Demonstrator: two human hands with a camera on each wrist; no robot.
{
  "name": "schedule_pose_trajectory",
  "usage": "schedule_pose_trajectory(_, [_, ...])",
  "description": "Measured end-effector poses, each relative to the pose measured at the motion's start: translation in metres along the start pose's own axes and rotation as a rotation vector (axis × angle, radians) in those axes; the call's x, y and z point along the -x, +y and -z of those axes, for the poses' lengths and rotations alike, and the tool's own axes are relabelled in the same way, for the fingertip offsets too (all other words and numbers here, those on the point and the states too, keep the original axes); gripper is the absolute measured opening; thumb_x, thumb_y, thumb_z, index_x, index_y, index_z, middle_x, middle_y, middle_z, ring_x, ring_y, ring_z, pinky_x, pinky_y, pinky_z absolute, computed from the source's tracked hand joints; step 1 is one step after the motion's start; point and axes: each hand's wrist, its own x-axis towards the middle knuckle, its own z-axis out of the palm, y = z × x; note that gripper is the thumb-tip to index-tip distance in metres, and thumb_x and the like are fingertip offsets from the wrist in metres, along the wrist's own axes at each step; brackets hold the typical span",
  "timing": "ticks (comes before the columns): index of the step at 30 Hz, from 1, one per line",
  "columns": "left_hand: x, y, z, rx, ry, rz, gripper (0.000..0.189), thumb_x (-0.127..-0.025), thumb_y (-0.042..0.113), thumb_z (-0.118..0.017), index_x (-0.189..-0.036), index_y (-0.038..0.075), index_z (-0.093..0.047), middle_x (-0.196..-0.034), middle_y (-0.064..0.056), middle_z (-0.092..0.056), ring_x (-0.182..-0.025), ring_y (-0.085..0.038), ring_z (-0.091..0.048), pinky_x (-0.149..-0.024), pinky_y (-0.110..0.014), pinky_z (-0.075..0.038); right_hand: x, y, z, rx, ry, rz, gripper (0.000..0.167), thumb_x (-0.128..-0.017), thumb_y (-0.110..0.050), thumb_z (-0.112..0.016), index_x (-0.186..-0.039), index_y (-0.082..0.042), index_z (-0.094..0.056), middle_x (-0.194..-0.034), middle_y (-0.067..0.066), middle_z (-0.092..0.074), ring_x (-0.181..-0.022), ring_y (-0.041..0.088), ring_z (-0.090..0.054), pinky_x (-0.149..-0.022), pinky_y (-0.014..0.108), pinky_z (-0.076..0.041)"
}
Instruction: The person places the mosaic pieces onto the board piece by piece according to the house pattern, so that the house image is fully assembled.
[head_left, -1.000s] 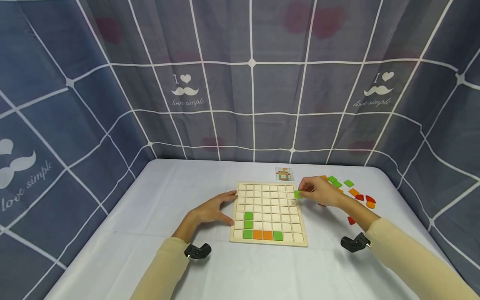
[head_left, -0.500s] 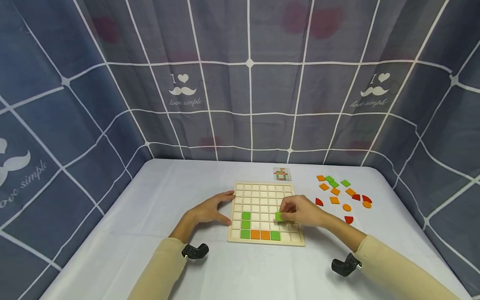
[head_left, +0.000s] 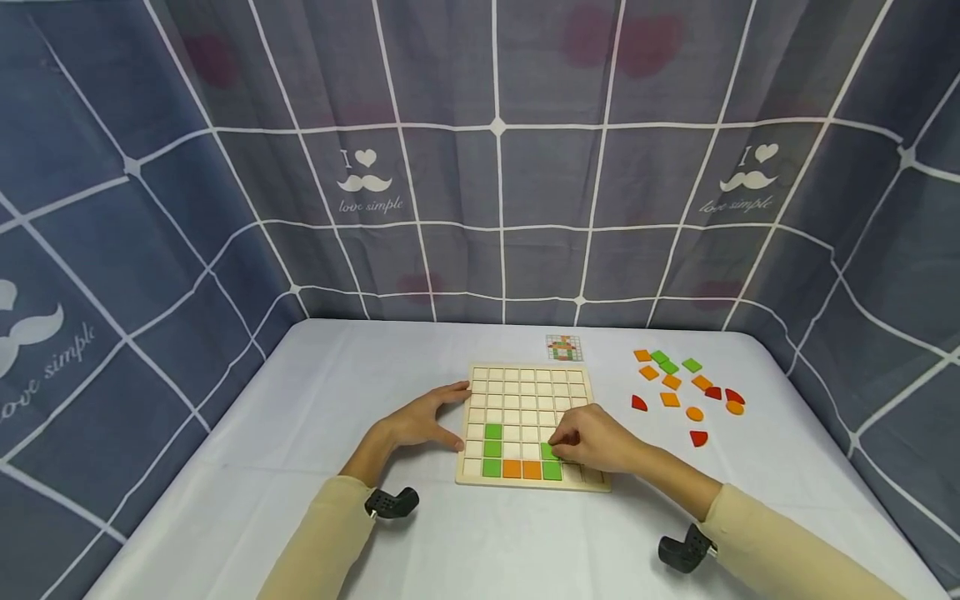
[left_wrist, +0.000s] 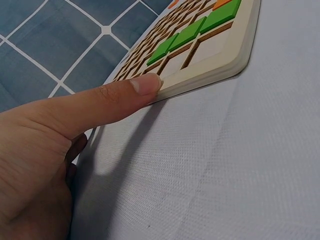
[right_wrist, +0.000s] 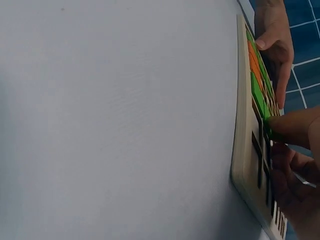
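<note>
A wooden grid board (head_left: 528, 402) lies on the table, its lower rows holding green square tiles (head_left: 492, 449) and two orange ones (head_left: 522, 470). My right hand (head_left: 596, 439) pinches a green tile (head_left: 547, 451) between thumb and fingers, right at the cell behind the bottom row's right green tile (head_left: 552, 472). Part of the pinched tile is hidden by the fingertips. At the board's left edge rests my left hand (head_left: 420, 419), fingers and thumb spread; its thumb (left_wrist: 146, 84) touches the rim in the left wrist view.
Loose pieces lie on the white table right of the board: orange squares (head_left: 670, 400), green squares (head_left: 692, 365), red quarter-round pieces (head_left: 699, 438) and an orange round piece (head_left: 694, 414). A small pattern card (head_left: 564, 347) lies behind the board. Patterned curtains (head_left: 540, 175) surround the table.
My right hand has carried the green tile from the board's right edge leftward and toward me, down to the second row from the bottom. My left hand has stayed at the edge.
</note>
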Motion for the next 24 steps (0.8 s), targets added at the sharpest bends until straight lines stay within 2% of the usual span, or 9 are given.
schedule_pose_trajectory(2, [0.0, 0.0, 0.0, -0.002, -0.001, 0.0, 0.1, -0.073, 0.027, -0.096, -0.157, 0.009, -0.045, -0.169, -0.002, -0.026, -0.155, -0.031, -0.017, -0.123, -0.056, -0.014, -0.001, 0.0, 0.0, 0.042, 0.006, 0.014, 0.006, -0.086, -0.01, -0.084, -0.088, -0.015, -0.084, -0.082, -0.019, -0.066, -0.075, 0.001, -0.056, -0.068, 0.026, -0.05])
schedule_pose_trajectory(6, [0.0, -0.001, 0.001, -0.003, -0.001, -0.002, 0.1, -0.073, 0.026, -0.096, -0.157, 0.009, -0.045, -0.169, -0.001, -0.026, -0.156, -0.03, -0.016, -0.123, -0.055, -0.014, -0.002, 0.0, 0.0, 0.046, -0.005, -0.011, 0.006, -0.086, -0.012, -0.084, -0.091, -0.015, -0.083, -0.085, -0.017, -0.067, -0.077, 0.003, -0.057, -0.07, 0.027, -0.051])
schedule_pose_trajectory(16, [0.0, -0.001, -0.001, -0.002, 0.008, 0.036, 0.102, -0.072, 0.026, -0.097, -0.158, 0.013, -0.044, -0.169, 0.001, -0.027, -0.155, -0.028, -0.017, -0.123, -0.053, -0.016, 0.0, 0.0, 0.014, 0.017, -0.075, -0.047, 0.018, -0.087, -0.006, -0.081, -0.105, -0.007, -0.077, -0.091, -0.008, -0.071, -0.08, 0.005, -0.062, -0.073, 0.027, -0.056])
schedule_pose_trajectory(24, [0.001, 0.0, -0.001, 0.01, 0.005, 0.006, 0.101, -0.073, 0.025, -0.096, -0.158, 0.01, -0.044, -0.169, -0.001, -0.026, -0.155, -0.031, -0.017, -0.124, -0.055, -0.014, 0.006, 0.015, 0.032, -0.061, -0.075, -0.071, 0.021, -0.09, -0.009, -0.081, -0.109, -0.005, -0.076, -0.096, -0.007, -0.071, -0.082, 0.007, -0.062, -0.072, 0.026, -0.056])
